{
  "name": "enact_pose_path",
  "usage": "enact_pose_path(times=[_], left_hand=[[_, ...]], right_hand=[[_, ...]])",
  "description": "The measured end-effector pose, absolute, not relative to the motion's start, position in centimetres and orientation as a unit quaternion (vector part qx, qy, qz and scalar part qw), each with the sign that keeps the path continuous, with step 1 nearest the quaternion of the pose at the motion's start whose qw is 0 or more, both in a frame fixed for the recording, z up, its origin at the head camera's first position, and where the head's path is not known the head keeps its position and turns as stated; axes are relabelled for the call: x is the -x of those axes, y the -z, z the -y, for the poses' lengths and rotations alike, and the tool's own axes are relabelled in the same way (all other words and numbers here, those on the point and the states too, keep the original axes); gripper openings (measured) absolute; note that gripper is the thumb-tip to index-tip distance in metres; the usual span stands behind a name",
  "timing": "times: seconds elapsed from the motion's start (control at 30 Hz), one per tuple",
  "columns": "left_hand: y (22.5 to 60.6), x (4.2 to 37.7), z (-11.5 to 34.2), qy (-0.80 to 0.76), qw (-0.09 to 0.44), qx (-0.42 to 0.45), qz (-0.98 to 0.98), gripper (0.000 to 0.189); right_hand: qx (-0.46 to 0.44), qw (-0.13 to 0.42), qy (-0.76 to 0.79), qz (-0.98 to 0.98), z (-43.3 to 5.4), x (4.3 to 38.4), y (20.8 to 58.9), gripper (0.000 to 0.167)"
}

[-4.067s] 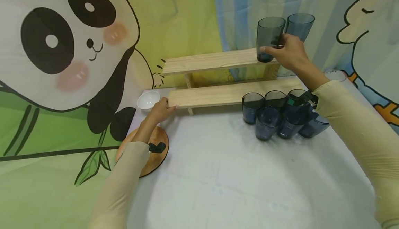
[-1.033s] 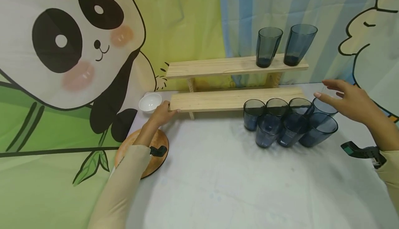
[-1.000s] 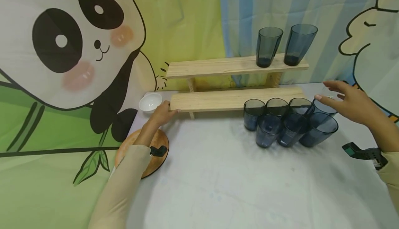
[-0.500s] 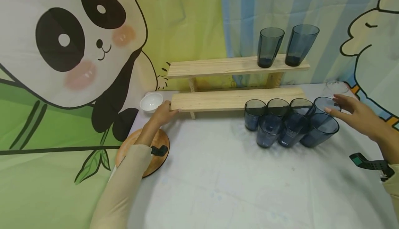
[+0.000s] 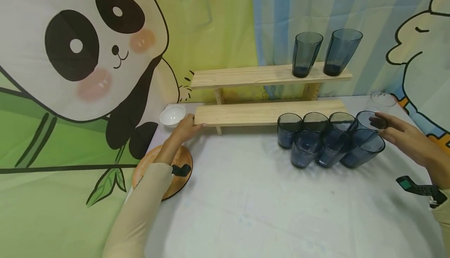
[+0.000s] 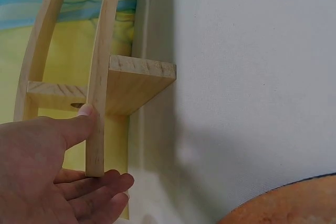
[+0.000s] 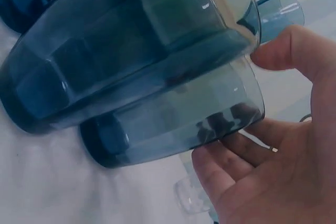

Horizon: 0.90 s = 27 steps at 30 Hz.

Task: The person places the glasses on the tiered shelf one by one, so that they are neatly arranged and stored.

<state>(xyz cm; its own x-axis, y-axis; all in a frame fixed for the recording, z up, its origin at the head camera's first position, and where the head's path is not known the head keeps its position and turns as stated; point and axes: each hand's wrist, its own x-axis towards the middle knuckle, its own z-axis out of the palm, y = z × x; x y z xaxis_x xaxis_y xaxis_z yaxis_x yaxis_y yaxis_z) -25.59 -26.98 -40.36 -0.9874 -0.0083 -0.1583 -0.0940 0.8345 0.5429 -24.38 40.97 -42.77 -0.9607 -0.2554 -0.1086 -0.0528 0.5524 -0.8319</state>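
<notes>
My left hand (image 5: 184,130) holds the left end of a two-tier wooden shelf's lower board (image 5: 239,115). In the left wrist view the thumb lies on one face of that board (image 6: 96,145) and the fingers are under its end. On the right, a cluster of several blue-tinted drinking glasses (image 5: 304,148) stands on the white table. My right hand (image 5: 409,139) is round the upper part of the back right glass (image 5: 363,119). The right wrist view shows the thumb at the rim and fingers along the side of this glass (image 7: 157,129); a nearer glass (image 7: 115,56) partly hides it.
Two blue-tinted glasses (image 5: 306,55) stand on the right part of the upper board (image 5: 242,77). Behind the right hand is a clear glass (image 5: 382,101). A white bowl (image 5: 172,115) and a round wooden plate (image 5: 181,164) lie near the left arm.
My right hand released a glass on the upper board beside another, came down to the right, then closed in on the back right glass. The left hand keeps its hold on the shelf.
</notes>
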Motion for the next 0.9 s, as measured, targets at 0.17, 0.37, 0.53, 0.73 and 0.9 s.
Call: enact_pose_path(times=[0.17,0.37,0.53,0.73,0.9], left_hand=[[40.3,25.5,26.9,-0.288,0.068,0.023,-0.955,0.072],[40.2,25.2,26.9,-0.294,0.069,0.021,-0.953,0.072],[40.2,25.3,26.9,-0.293,0.072,0.024,-0.953,0.073],[40.2,25.3,26.9,-0.294,0.073,0.026,-0.953,0.073],[40.2,25.3,26.8,-0.298,0.075,0.028,-0.951,0.073]], right_hand=[[0.117,0.14,0.51,-0.841,-42.0,24.3,43.8,0.071],[0.093,0.176,0.435,-0.878,-41.8,24.4,44.2,0.083],[0.101,0.149,0.383,-0.906,-41.2,24.6,44.3,0.089],[0.115,0.126,0.409,-0.896,-40.7,24.7,44.8,0.092],[0.109,0.113,0.411,-0.898,-40.5,24.6,44.8,0.092]])
